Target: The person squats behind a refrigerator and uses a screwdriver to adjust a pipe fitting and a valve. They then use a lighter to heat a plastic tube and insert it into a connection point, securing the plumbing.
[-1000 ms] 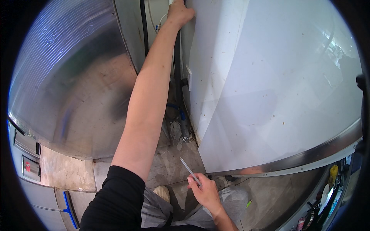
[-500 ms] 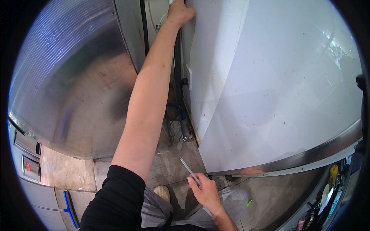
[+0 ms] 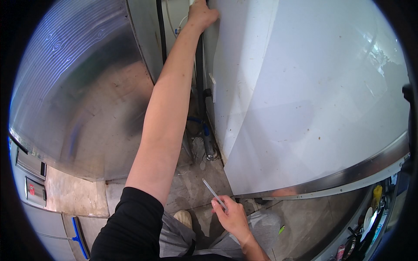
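Observation:
My left arm reaches far forward into the narrow gap between a steel panel and a white panel. At the top edge of the view, my left hand is closed with its fingers curled away from me, beside dark and white pipes; what it grips is hidden. Low in the middle, my right hand pinches a thin translucent tube between thumb and fingers. The tube points up and to the left, touching nothing at its free end. A black hose runs down the gap behind my left forearm.
The brushed steel panel stands left, the glossy white panel right. A grey drain pipe meets the tiled floor between them. A blue squeegee lies lower left. Several tools fill a tray at lower right. A green object lies by my knee.
The view has shifted very slightly. Both hands keep their places, and the translucent tube stays in my right hand.

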Tool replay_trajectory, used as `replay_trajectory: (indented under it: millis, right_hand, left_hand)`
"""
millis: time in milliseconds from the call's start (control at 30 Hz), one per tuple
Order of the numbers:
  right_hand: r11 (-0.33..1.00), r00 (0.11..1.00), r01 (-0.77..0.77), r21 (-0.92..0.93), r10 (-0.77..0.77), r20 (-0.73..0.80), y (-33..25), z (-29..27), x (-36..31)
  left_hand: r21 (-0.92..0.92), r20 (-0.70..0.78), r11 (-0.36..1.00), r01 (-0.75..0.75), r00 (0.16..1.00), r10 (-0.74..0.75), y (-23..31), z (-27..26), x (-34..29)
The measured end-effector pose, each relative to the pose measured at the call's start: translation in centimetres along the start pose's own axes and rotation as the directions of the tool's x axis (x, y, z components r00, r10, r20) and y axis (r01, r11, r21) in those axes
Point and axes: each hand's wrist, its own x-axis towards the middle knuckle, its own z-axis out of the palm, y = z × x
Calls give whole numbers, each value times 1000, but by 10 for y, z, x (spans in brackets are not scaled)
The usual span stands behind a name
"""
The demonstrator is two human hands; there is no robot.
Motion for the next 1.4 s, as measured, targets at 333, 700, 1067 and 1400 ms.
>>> replay_trajectory:
  millis: [333, 700, 1067, 1400]
  right_hand:
    - [1000, 1000, 26, 5, -25, -18, 4, 2, 0]
    - [1000, 1000, 4, -20, -3, 3, -4, -2, -1]
    - [1000, 1000, -6, -11, 6, 14, -4, -3, -1]
    - [1000, 1000, -15, -23, 15, 12, -7, -3, -1]
  left_hand:
    - [-30, -30, 999, -22, 999, 21, -3, 4, 1]
    - [-8, -77, 996, -92, 993, 91, -11, 7, 4]
    - [-37, 8, 999, 31, 1000, -30, 4, -1, -3]
    - [-64, 23, 997, 42, 999, -41, 9, -3, -7]
